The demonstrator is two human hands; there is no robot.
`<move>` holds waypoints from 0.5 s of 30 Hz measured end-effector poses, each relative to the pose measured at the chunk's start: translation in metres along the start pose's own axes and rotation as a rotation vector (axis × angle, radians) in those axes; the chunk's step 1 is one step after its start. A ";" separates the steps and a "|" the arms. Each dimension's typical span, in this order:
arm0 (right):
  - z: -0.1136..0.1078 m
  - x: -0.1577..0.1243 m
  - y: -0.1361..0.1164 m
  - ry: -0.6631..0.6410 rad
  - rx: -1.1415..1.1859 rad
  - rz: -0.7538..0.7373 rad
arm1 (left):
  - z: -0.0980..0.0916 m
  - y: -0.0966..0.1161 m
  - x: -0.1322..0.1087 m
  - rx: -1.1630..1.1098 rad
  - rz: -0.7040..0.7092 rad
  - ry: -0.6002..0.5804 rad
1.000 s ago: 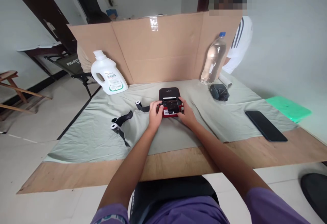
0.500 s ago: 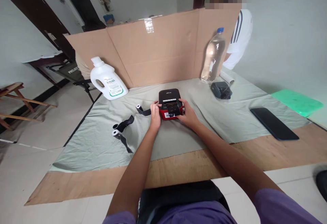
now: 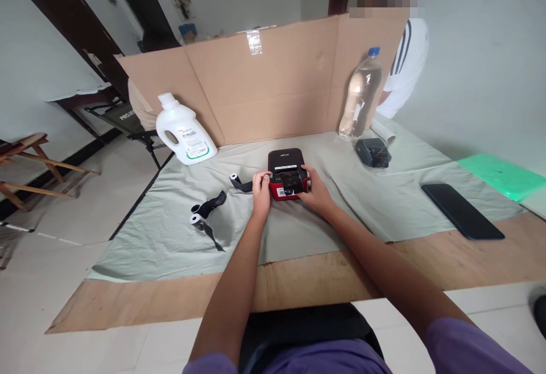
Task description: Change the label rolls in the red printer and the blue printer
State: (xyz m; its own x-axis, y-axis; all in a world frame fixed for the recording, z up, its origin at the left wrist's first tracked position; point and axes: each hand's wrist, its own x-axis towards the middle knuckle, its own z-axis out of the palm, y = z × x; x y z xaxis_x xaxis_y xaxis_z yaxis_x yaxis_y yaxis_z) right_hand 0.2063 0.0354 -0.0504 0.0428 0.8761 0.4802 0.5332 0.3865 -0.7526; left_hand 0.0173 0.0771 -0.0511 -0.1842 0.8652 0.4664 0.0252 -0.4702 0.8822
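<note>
A small black-and-red printer [image 3: 285,159] lies on the grey-green cloth in front of me. A dark, glossy strip or flap [image 3: 292,183] hangs over its front; I cannot tell if it is part of the printer. My left hand [image 3: 261,193] presses against the left side with its fingers curled together. Around the right front corner, my right hand [image 3: 319,190] grips the printer, fingers at the top edge and thumb low at the front. Left of my left hand lie a small roll with a black strip [image 3: 242,184] and another white-ended roll [image 3: 197,220] beside black curled strips [image 3: 213,203].
A cardboard panel [image 3: 268,89] stands behind the cloth. A white jug [image 3: 187,135] is at back left, a clear bottle [image 3: 362,95] at back right. A black device [image 3: 372,153], a phone [image 3: 463,212] and a green sheet [image 3: 499,175] lie right. Behind the panel is a person [image 3: 412,66].
The view has shifted slightly, so everything sits a little further right. Both hands stay at the printer, with the left fingers drawn in a little more.
</note>
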 end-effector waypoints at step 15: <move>0.002 0.001 0.005 0.009 0.023 0.011 | 0.000 0.034 0.035 -0.164 -0.714 -0.095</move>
State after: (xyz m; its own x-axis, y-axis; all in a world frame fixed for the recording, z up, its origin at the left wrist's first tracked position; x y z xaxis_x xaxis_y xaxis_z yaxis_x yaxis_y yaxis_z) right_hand 0.2073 0.0391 -0.0541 0.0564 0.8779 0.4756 0.5131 0.3831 -0.7681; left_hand 0.0116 0.0910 -0.0049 -0.0147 0.9781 -0.2076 -0.2175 0.1995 0.9555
